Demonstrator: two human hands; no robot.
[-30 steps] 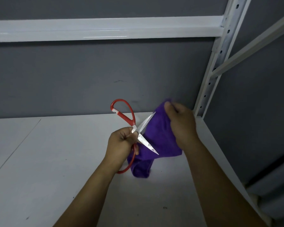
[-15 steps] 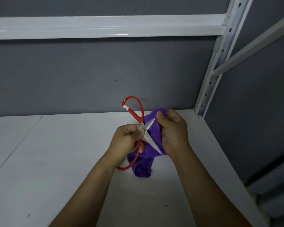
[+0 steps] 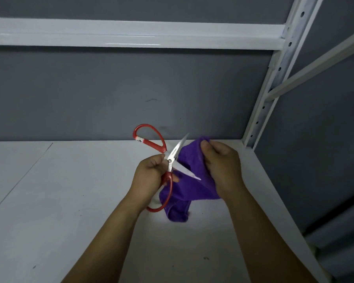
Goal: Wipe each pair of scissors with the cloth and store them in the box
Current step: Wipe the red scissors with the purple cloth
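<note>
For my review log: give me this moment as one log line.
step: wiping | left hand: holds scissors, blades open | right hand: holds cloth behind lower blade | place: above shelf

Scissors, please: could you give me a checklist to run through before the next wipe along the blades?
1. Scissors firmly held: the left hand grips them at the pivot and lower handle. Ok.
2. Cloth ready: the right hand pinches the purple cloth at its top edge. Ok.
3. Blades spread for wiping: the upper blade and lower blade stand well apart. Ok.
4. Fingers shielded from the edge: the lower blade's tip points at the right hand, and whether cloth lies between them is unclear. Cannot tell.
5. Box within reach: not in view. Cannot tell.
</note>
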